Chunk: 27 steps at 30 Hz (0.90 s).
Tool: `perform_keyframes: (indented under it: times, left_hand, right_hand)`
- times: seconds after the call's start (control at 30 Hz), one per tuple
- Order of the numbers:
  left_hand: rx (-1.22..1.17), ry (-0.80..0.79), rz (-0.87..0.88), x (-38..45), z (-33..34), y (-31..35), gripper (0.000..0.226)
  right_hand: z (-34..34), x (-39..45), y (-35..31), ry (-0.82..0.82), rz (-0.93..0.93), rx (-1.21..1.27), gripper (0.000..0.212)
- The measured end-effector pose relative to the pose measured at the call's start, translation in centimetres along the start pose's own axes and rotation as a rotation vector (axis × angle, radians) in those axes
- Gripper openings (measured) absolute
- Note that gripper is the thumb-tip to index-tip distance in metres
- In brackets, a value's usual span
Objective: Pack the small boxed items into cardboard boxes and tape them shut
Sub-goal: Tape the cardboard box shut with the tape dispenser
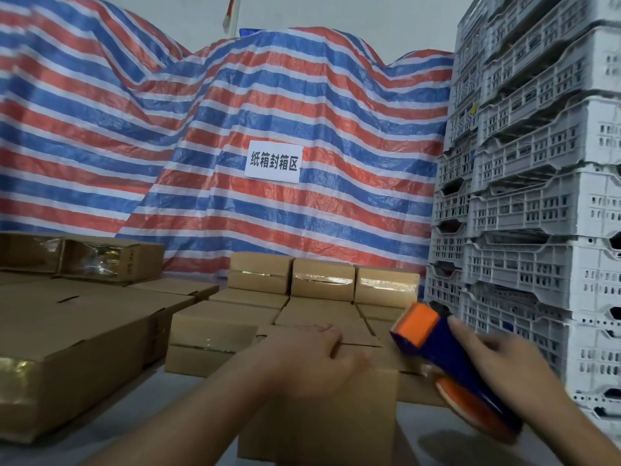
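Note:
A brown cardboard box (322,418) stands right in front of me at the bottom centre. My left hand (312,358) lies flat on its top, fingers spread towards the far edge. My right hand (500,361) grips a blue and orange tape dispenser (447,358) held at the box's right upper edge, its orange head pointing up and left. Whether tape touches the box is blurred. Beyond it sit rows of small taped cardboard boxes (322,280).
Larger cardboard boxes (77,334) are stacked on the left. A tall stack of white plastic crates (537,203) rises at the right. A red, white and blue striped tarp (235,129) with a white paper sign (273,161) covers the background. Grey floor shows at lower left.

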<state>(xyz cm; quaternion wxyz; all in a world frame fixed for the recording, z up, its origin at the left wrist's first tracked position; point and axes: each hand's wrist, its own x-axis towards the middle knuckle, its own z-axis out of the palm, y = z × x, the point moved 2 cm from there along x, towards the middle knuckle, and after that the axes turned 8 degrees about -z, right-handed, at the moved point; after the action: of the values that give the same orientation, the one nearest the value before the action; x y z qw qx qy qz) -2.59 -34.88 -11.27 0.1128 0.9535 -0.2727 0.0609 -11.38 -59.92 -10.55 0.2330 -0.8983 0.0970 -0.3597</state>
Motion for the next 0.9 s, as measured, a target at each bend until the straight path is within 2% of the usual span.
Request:
perform_keyframes:
  times: [0.07,0.1,0.2,0.27,0.4,0.53,0.67,0.77,0.9]
  left_hand:
    - [-0.123,-0.021,-0.006,-0.2,-0.4,0.0,0.07]
    - [-0.181,-0.043,-0.015,-0.4,-0.7,0.0,0.064]
    - [-0.308,-0.111,-0.032,-0.8,-1.8,-0.3,0.041]
    - [-0.399,-0.097,-0.055,-0.8,-2.3,-0.7,0.036]
    - [-0.543,-0.021,-0.056,-0.4,-2.4,-1.7,0.038]
    - [-0.812,0.038,-0.07,0.0,-2.4,-2.3,0.037]
    - [-0.842,0.029,-0.008,-0.5,-1.9,-2.3,0.026]
    - [-0.964,0.025,-0.049,-0.2,-2.2,-2.6,0.045]
    - [-1.26,-0.028,-0.117,-0.1,-3.0,-3.1,0.067]
  right_hand:
    - [-0.8,1.6,-1.6,0.049,0.027,0.291,0.091]
    - [-0.8,2.4,-2.5,0.023,0.05,0.44,0.088]
    - [-0.2,4.2,-5.9,-0.14,0.089,0.831,0.064]
    - [0.6,5.2,-7.7,-0.238,0.081,0.957,0.048]
    - [2.2,6.7,-9.5,-0.363,0.081,0.983,0.052]
    - [2.6,7.2,-9.6,-0.464,0.052,0.834,0.06]
    - [2.4,7.3,-9.9,-0.515,0.071,0.723,0.068]
    - [2.7,7.3,-10.4,-0.527,0.077,0.778,0.065]
    - [3.0,7.5,-10.9,-0.517,0.072,0.829,0.059]
